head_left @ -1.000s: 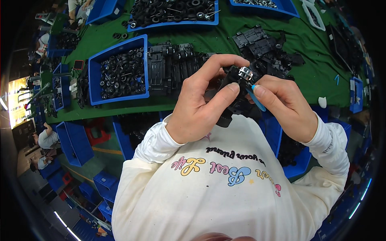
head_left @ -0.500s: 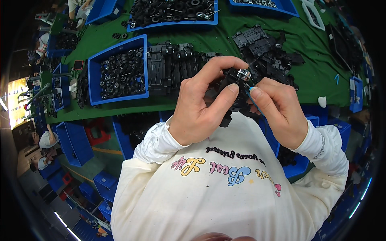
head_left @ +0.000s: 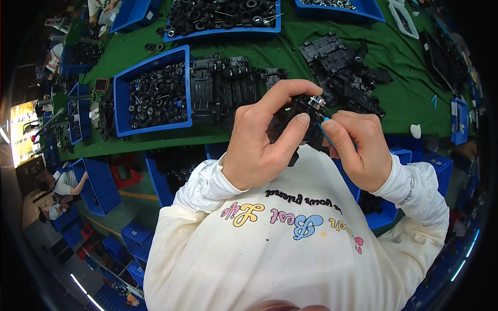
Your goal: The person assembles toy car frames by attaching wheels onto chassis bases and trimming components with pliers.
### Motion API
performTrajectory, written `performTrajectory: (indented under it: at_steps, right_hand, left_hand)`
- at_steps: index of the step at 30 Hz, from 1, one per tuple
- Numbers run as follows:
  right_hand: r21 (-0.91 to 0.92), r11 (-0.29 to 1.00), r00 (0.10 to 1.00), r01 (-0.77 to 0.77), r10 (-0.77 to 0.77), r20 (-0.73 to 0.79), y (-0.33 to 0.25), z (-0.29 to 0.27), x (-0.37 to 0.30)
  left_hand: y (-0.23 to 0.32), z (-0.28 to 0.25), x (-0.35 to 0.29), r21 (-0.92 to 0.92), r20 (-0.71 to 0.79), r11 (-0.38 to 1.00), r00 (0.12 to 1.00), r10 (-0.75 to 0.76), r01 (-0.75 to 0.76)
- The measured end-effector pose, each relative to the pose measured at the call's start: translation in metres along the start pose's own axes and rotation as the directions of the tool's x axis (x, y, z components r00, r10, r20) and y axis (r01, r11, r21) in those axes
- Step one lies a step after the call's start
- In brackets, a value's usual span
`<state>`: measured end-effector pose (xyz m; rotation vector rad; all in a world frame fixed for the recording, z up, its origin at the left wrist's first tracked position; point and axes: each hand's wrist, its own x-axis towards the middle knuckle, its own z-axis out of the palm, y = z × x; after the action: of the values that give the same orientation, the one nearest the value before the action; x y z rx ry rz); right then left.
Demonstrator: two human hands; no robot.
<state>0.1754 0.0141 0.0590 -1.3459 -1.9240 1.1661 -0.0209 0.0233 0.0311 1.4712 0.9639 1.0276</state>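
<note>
My left hand [head_left: 262,140] is closed round a black plastic toy car chassis [head_left: 297,108], held tilted in front of my chest. A shiny silver part [head_left: 316,102] sits at the chassis's upper end, beside my left fingertips. In my right hand [head_left: 363,147], thumb and fingers pinch a thin blue-handled tool [head_left: 326,119]. Its tip end is close to the silver part; whether they touch, I cannot tell. My fingers hide much of the chassis's underside.
A blue bin of small wheels [head_left: 155,98] stands left of rows of black chassis [head_left: 205,90]. More chassis lie piled [head_left: 337,62] at the back right. A bin of tyres and axles [head_left: 223,15] stands behind. Co-workers [head_left: 65,181] are at the far left.
My right hand and the blue-handled tool have drawn slightly down and away from the silver part. The chassis has tilted a little in my left hand.
</note>
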Motion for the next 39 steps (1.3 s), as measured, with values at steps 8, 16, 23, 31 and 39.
performTrajectory:
  at_steps: [8,16,23,31,39]
  right_hand:
    - [0.018,0.999,0.997,-0.046,0.045,0.062,-0.002,-0.009,0.002]
    - [0.093,0.947,0.9,-0.306,0.256,0.353,-0.001,-0.031,0.012]
    - [0.191,0.881,0.843,-0.434,0.322,0.43,-0.001,-0.034,0.015]
    - [-0.139,0.983,0.922,-0.121,0.163,0.351,-0.006,-0.039,0.013]
    - [-0.429,0.844,0.947,0.322,-0.297,0.125,0.013,-0.028,0.007]
  left_hand:
    - [0.004,0.0,0.005,0.071,0.029,0.997,0.999,0.031,-0.033]
    - [0.009,-0.007,0.006,0.249,0.155,0.966,0.988,0.025,-0.064]
    - [0.007,-0.006,0.006,0.289,0.17,0.948,0.982,0.086,-0.134]
    - [-0.002,-0.007,0.007,0.324,0.211,0.899,0.949,0.236,-0.296]
    - [0.0,0.0,0.004,0.168,0.028,0.984,0.998,0.053,-0.057]
